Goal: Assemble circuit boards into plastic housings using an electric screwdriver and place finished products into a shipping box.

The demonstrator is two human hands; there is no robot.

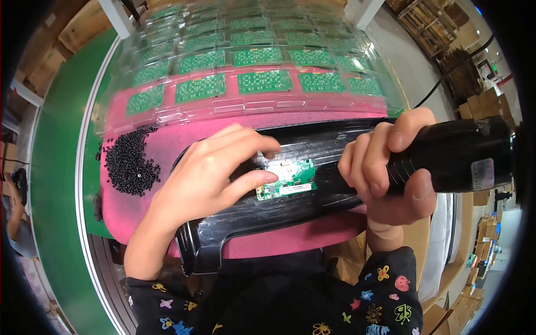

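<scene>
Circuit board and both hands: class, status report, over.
Left hand: fingers apart over the green circuit board. Right hand gripping a black cylinder. Board on black casing, left end partly covered by thumb.

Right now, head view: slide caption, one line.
Left hand at a green circuit board on a black molded part, right hand gripping a black cylindrical tool, clear plastic trays beyond.

Black sleeves (389, 294) bear colourful, seemingly floral motifs (402, 283).

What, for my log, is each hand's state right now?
Left hand: at the green circuit board; hold unclear.
Right hand: closed around a black cylindrical tool.
</scene>
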